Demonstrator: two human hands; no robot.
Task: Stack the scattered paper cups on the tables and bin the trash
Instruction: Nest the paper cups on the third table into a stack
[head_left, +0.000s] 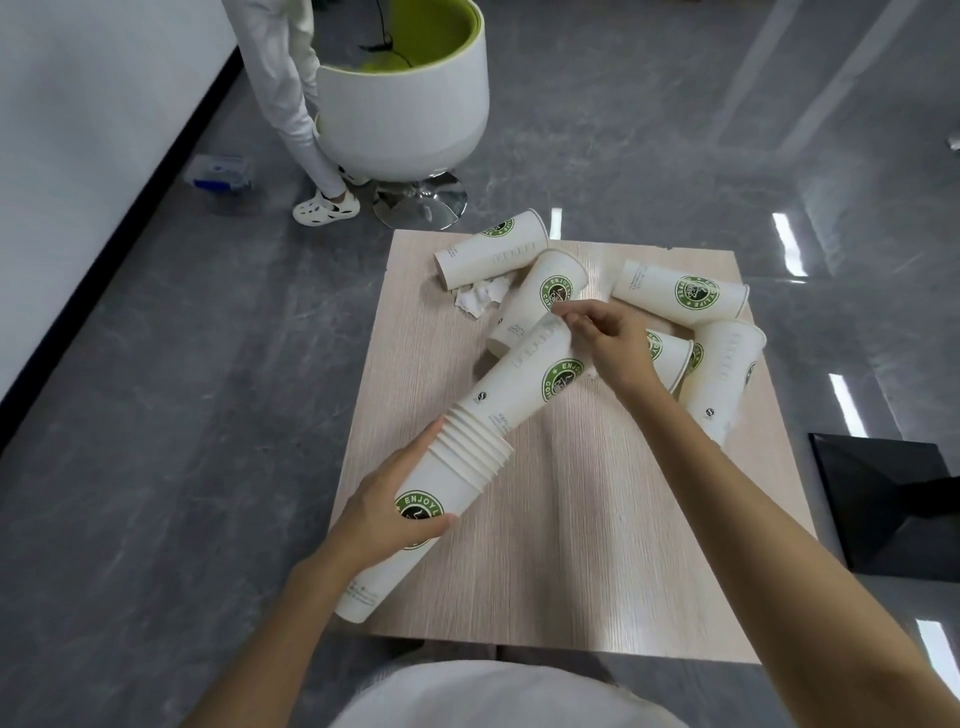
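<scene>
Now left hand (395, 514) grips cup stack (415, 519); right hand (608, 338) pinches rim of topmost cup (530, 374).

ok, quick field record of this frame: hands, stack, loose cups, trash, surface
left hand: grips the lower part of the nested cup stack, held tilted over the table
right hand: fingers at the rim of the top cup going into the stack
loose cups: five lying on their sides at the far end, e.g. far-left cup
trash: crumpled white paper beside that cup
surface: light wood table
</scene>
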